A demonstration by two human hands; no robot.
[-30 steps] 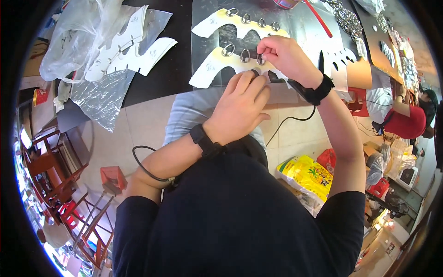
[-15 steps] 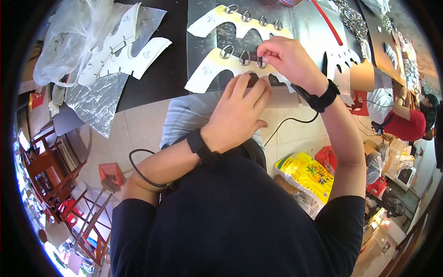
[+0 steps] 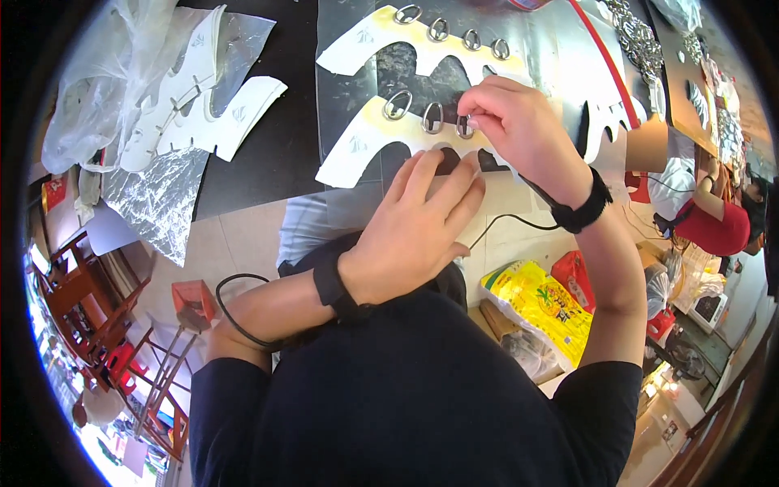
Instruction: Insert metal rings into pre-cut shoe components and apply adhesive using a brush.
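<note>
Silver ring, third from left on the nearer white card, is pinched by the right hand. The left hand, fingers loosely spread, lies at the card's lower edge.

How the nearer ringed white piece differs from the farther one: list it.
The nearer piece has the right hand pinching at its third ring from the left; the farther piece has no fingers on its four visible rings.
The nearer piece shows three rings, its right part being partly hidden by that hand; the farther piece shows four.
Both are white, yellowish along the ringed edge, with arched cutouts.
</note>
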